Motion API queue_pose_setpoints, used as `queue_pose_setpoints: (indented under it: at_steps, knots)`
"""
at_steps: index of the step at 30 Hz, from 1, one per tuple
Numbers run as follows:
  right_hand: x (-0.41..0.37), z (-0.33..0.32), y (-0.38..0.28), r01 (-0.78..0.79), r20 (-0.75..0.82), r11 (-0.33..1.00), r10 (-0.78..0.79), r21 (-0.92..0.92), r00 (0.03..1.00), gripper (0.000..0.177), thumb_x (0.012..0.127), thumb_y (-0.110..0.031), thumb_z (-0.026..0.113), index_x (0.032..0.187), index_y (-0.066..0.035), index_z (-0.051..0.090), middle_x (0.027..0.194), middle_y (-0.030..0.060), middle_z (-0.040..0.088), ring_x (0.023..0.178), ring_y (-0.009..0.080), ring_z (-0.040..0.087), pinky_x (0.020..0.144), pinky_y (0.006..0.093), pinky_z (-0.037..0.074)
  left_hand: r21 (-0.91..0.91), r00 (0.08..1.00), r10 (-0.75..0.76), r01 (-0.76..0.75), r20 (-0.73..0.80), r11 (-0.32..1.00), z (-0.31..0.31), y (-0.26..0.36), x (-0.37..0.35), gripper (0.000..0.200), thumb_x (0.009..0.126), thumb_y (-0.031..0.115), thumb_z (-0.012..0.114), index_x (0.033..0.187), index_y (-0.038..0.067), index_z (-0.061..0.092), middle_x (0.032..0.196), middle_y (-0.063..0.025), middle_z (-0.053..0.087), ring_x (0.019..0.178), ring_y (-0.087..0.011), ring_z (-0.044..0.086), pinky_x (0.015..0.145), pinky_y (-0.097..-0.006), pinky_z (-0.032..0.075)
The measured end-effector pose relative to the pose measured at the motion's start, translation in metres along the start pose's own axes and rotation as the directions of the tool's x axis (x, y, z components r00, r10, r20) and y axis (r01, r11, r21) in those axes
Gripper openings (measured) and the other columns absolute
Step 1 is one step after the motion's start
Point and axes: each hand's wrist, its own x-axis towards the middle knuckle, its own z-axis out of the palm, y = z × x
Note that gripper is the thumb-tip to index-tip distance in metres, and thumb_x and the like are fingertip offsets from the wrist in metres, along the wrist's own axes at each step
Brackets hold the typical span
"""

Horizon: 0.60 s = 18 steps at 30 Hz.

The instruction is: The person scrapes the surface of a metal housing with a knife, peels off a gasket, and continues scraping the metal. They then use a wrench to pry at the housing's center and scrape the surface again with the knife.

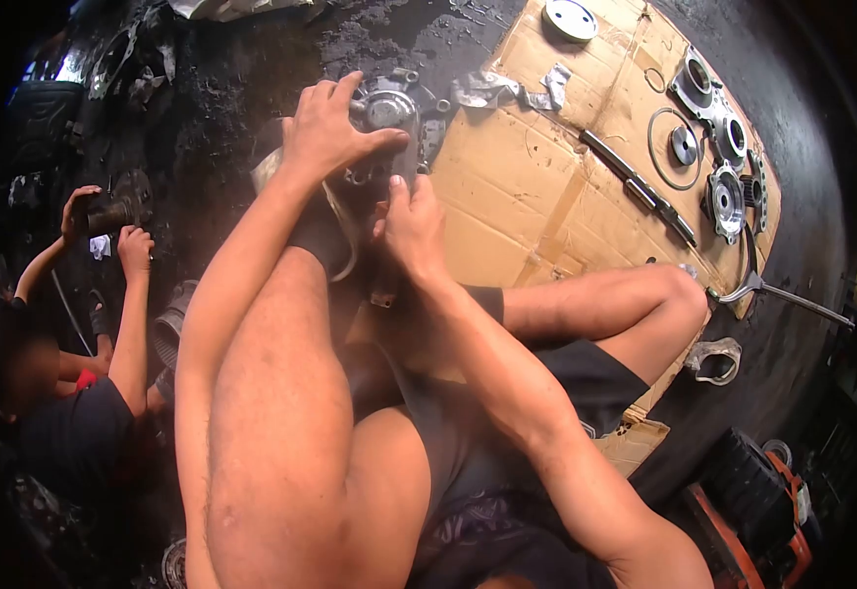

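A round grey metal housing (390,110) with bolt lugs around its edge stands on the dark floor in front of me. My left hand (334,130) grips it from the left, with fingers on its far side and thumb across the near side. My right hand (414,228) is closed around a narrow flat grey tool (405,165), whose upper end meets the housing's near side. Its exact kind I cannot make out. A brownish end (382,298) shows below that hand. Beside my left forearm lies a pale strip of cloth (345,236).
Flattened cardboard (507,196) on the right bears a long shaft (640,187), a thin ring (651,147), several metal housings (727,201) and a white disc (570,20). A T-handled tool (782,294) lies at its edge. On the left, a co-worker (75,412) handles a dark cylindrical part (114,211).
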Motion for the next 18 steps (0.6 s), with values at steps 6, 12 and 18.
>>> queue_pose_setpoints:
  at_steps: [6,12,18]
  knots:
    - [-0.002,0.004,0.0,0.031,0.023,0.999,-0.03,-0.037,0.999,0.027,0.101,-0.024,0.051,0.091,0.001,0.05,0.062,0.0135,0.062,0.046,0.02,0.061,0.044,0.0369,0.047,-0.053,0.996,0.031,-0.036,-0.088,0.998,0.001,-0.005,-0.003,0.105,0.061,0.076,0.075,0.138,0.009,0.053,0.125,-0.0185,0.061,0.121,-0.0355,0.055,0.101,-0.0473,0.045]
    - [-0.003,0.002,0.003,0.026,-0.005,1.0,-0.026,0.004,1.0,0.028,0.102,-0.024,0.051,0.09,0.002,0.05,0.063,0.0136,0.063,0.046,0.0202,0.062,0.043,0.0363,0.047,0.047,0.998,0.026,-0.023,-0.064,0.999,0.001,0.003,-0.004,0.107,0.061,0.08,0.072,0.139,0.009,0.053,0.127,-0.0149,0.059,0.124,-0.0329,0.052,0.098,-0.0509,0.045]
    - [0.004,0.0,0.001,-0.022,0.003,0.999,0.022,0.034,1.0,0.027,0.102,-0.024,0.051,0.091,0.002,0.051,0.063,0.0135,0.062,0.045,0.0197,0.061,0.043,0.0361,0.047,0.12,0.993,0.057,-0.045,-0.101,0.992,0.006,0.0,-0.001,0.106,0.061,0.079,0.073,0.139,0.011,0.053,0.125,-0.0153,0.059,0.122,-0.0328,0.053,0.097,-0.0508,0.046]
